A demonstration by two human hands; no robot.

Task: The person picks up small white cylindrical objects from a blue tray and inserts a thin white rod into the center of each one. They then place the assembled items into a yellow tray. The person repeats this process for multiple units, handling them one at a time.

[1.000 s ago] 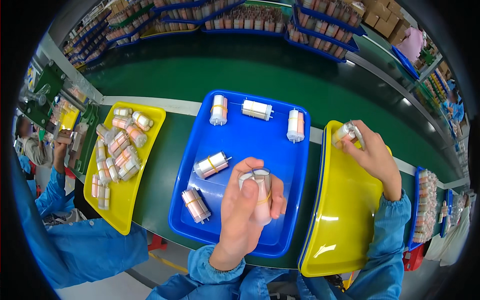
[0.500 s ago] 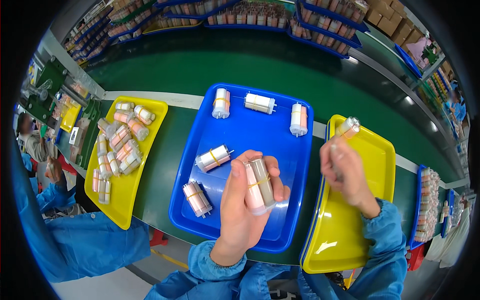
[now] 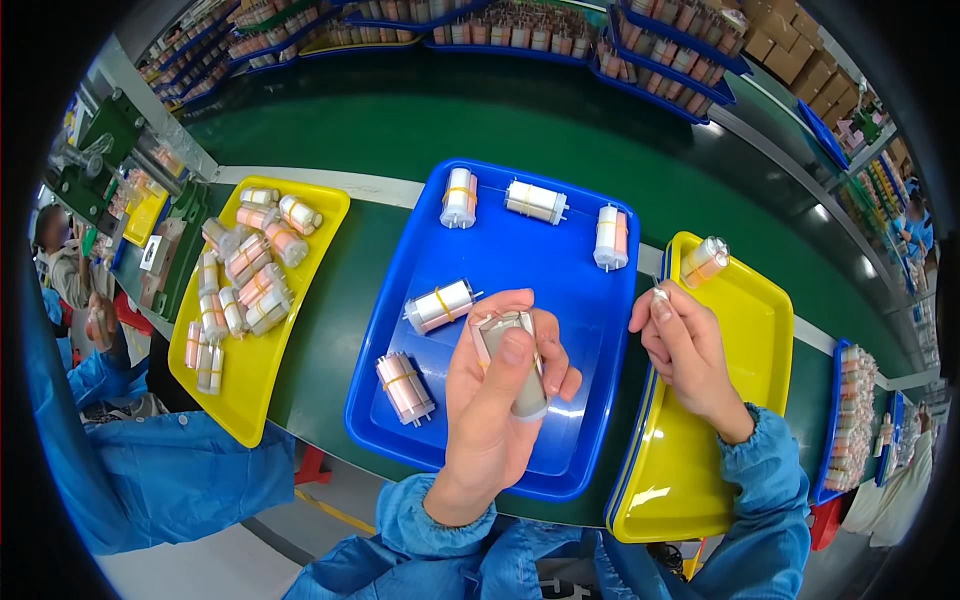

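Over the blue tray (image 3: 560, 450), my left hand (image 3: 480, 430) is wrapped round a bundle of pale cylinders (image 3: 528, 392), its thumb across the top end. My right hand (image 3: 695, 350) hovers above the left edge of the yellow tray (image 3: 690, 480), thumb and forefinger pinched on a small shiny piece (image 3: 659, 293) too small to name. Just beyond it, a pink-and-white bundle (image 3: 706, 260) with a clear cap sits at that tray's far end. Several similar bundles with yellow bands and end prongs lie in the blue tray, among them a white one (image 3: 440, 306).
On the left, another yellow tray (image 3: 245, 400) carries a heap of bundles. A green metal machine (image 3: 120, 140) stands past it. Stacked blue trays (image 3: 660, 65) of bundles line the far side of the green bench (image 3: 350, 120). One more full tray (image 3: 850, 420) is at the right.
My left thumb has come over the top of the bundle, which now shows more of its end. My right hand has drawn back slightly from the capped bundle, its fingertips pinched.
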